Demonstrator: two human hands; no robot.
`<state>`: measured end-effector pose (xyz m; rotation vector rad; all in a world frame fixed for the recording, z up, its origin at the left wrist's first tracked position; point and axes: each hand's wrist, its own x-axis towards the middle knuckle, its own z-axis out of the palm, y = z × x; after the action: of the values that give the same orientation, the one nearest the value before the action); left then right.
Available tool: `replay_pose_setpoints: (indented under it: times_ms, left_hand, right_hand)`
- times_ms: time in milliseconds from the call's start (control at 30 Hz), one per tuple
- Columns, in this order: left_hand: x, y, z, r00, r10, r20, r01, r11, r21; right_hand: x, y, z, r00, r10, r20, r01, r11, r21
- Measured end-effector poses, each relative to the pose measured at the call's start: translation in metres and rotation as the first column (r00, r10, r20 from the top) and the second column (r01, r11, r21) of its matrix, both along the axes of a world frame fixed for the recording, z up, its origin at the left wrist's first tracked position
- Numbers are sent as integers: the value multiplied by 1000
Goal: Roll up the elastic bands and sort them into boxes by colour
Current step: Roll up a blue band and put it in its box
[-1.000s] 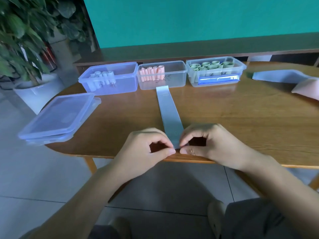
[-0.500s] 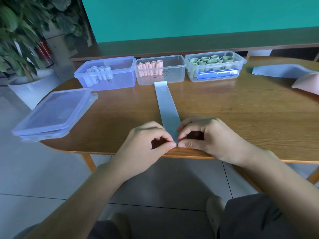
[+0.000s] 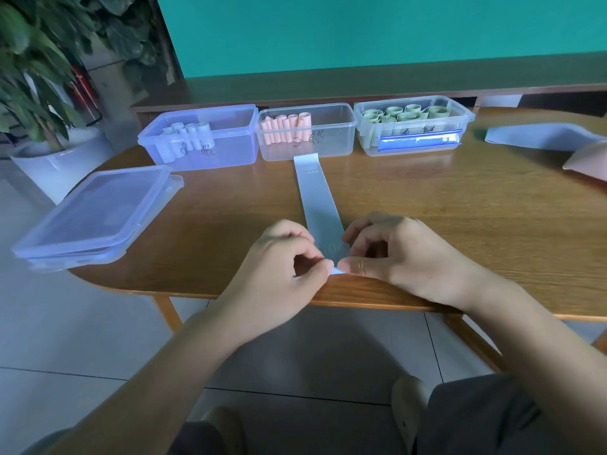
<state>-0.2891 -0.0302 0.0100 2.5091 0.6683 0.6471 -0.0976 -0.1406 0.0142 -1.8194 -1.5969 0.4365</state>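
A pale blue elastic band (image 3: 317,198) lies flat on the wooden table (image 3: 460,208), running from the middle box toward me. My left hand (image 3: 282,257) and my right hand (image 3: 394,254) both pinch its near end at the table's front edge. Three clear boxes stand in a row at the back: the left box (image 3: 226,152) holds pale blue rolls, the middle box (image 3: 331,144) pink rolls, the right box (image 3: 460,118) green rolls.
Stacked box lids (image 3: 95,215) overhang the table's left edge. At the far right lie another pale blue band (image 3: 538,136) and a pink band (image 3: 588,159). A potted plant (image 3: 39,93) stands on the floor to the left.
Both hands have kept pinching the band's near end with little change. The camera has shifted slightly.
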Motion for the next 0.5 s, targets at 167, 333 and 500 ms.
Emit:
replay_pose_setpoints:
  times_ms: [167, 333, 500]
  left_hand:
    - [2, 4, 1, 1000, 15, -5, -15, 999, -36]
    - [1, 2, -1, 992, -119, 27, 119, 993, 6]
    - [-2, 3, -3, 991, -135, -7, 135, 982, 134]
  right_hand:
    - [1, 4, 6, 999, -45, -20, 43, 997, -72]
    - [-1, 4, 3, 995, 63, -74, -64, 998, 0]
    - [2, 4, -4, 988, 155, -16, -154, 986, 57]
